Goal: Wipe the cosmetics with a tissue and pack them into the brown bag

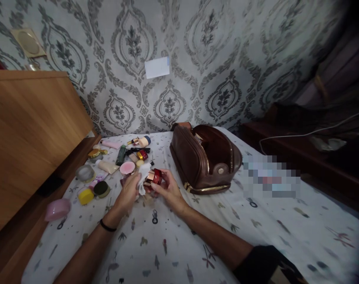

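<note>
Head view: red-and-gold bottle (157,176) near centre
Left hand (131,188): pinching white tissue (144,173)
Right hand (170,194): fingertips gripping bottle
Risk: slick-looking sides, tissue slipping; bottle could drop onto bedsheet (146,246)

From my view, a printed white sheet (156,248) carries everything. An open brown bag (187,157) sits at one o'clock. Toward eleven I see a bottle with a dark blue cap (144,141); around ten, a green bottle (120,156), a pink tube (111,144) and a cream tube (106,167). A pink jar (58,209) lies at nine, a yellow jar (86,196) near it. Pixelation (271,177) hides whatever is toward two.
</note>
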Available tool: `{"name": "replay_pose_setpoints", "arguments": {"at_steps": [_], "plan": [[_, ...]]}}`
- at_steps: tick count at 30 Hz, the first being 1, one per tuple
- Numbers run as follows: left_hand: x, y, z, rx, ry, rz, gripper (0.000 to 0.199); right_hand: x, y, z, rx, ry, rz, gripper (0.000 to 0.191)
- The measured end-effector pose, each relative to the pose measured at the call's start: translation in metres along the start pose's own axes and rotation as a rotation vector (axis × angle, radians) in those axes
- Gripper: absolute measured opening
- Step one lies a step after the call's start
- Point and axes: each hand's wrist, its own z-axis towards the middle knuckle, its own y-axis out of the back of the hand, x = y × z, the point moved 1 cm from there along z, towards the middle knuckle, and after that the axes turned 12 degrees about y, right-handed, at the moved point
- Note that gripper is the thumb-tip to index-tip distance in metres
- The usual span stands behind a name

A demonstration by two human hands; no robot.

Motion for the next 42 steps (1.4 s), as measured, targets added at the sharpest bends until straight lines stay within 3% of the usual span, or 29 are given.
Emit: {"name": "replay_pose_setpoints", "arguments": {"at_steps": [3,6,11,16,21,28,36,42], "plan": [[0.0,0.0,0.002,0.124,0.023,0.029,0.042,0.0,-0.002,-0.001,-0.045,-0.031,0.042,0.054],[-0.002,0.003,0.004,0.031,0.02,0.05,0.05,0.001,-0.006,-0.004,-0.043,-0.106,0.16,0.048],[-0.008,0.006,0.001,-0.153,-0.13,0.185,0.026,0.009,-0.01,-0.008,-0.071,-0.236,0.398,0.039],[-0.013,0.002,-0.006,-0.171,-0.199,0.34,0.02,0.021,-0.007,-0.017,-0.082,-0.308,0.464,0.032],[-0.014,-0.005,-0.012,-0.183,-0.404,0.472,0.029,0.022,-0.006,-0.025,-0.076,-0.361,0.512,0.036],[-0.008,-0.01,-0.019,-0.161,-0.559,0.639,0.04,0.015,-0.003,-0.027,-0.176,-0.356,0.576,0.028],[-0.009,-0.01,-0.023,-0.19,-0.649,0.638,0.028,0.017,-0.002,-0.027,-0.243,-0.315,0.477,0.037],[-0.013,-0.021,-0.032,-0.033,-0.876,0.665,0.027,0.015,0.002,-0.023,-0.319,-0.239,0.483,0.04]]}}
